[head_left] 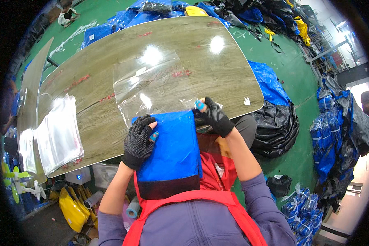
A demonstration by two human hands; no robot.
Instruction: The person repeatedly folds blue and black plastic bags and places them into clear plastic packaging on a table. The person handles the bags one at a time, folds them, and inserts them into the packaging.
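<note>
A folded blue tarpaulin piece point(172, 149) with a black band along its near edge rests against my lap and the table's near edge. My left hand point(137, 141), in a dark dotted glove with bare fingertips, is closed on its left side, thumb on top. On the tabletop, a clear plastic bag point(129, 84) lies flat, and its near edge meets the far end of the blue piece. At that piece's far right corner, my right hand point(215, 117), gloved alike, pinches the bag's edge. Both thumbs have blue tape round them.
The wood-grain table point(217, 78) has a stack of clear bags point(61, 133) at its left. Black and blue sheeting point(276, 127) lies on the green floor to the right, near tied blue bundles point(303, 209). A small fan point(20, 178) and yellow folded pieces point(74, 211) are lower left.
</note>
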